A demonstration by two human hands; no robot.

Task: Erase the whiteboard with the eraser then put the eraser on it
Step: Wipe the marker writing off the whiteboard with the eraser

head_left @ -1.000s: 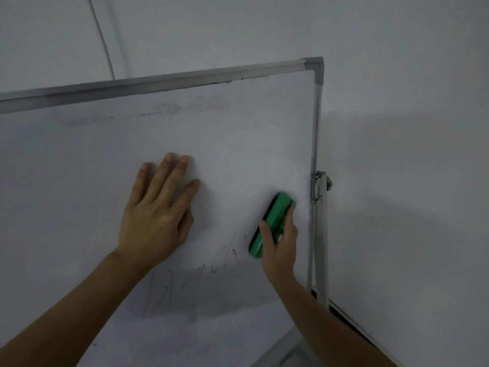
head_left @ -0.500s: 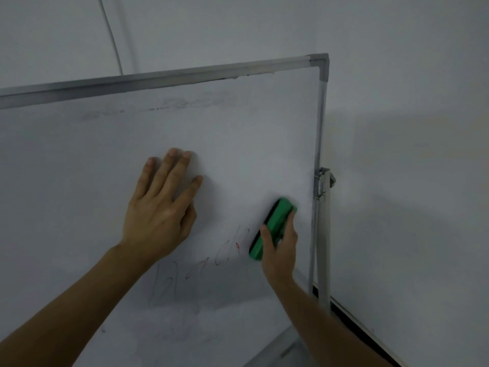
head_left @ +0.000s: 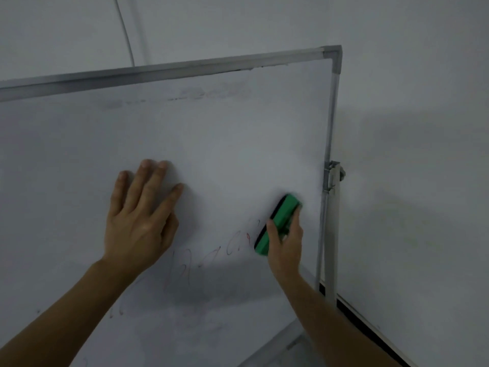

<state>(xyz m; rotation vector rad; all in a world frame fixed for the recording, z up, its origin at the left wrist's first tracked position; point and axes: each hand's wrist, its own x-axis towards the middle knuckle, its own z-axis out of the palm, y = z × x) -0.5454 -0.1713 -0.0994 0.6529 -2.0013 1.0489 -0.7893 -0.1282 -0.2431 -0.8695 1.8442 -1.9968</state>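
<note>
— Against the whiteboard (head_left: 225, 144), what are your hands doing?
— Your left hand (head_left: 140, 223) lies flat on the white surface, fingers straight and slightly spread, holding nothing. Your right hand (head_left: 287, 247) grips the green eraser (head_left: 281, 218), with the thumb on its left side and the fingers curled over its right.
— Where does the eraser sit?
— Near the board's right edge, dark pad facing the surface, tilted so its upper end leans right. You cannot tell whether the pad actually presses the board.
— And the marks?
— Faint red and dark writing (head_left: 211, 258) runs between your two hands, its right end just beside the eraser's lower end. The stand post (head_left: 332, 234) rises beside the board's right edge.
</note>
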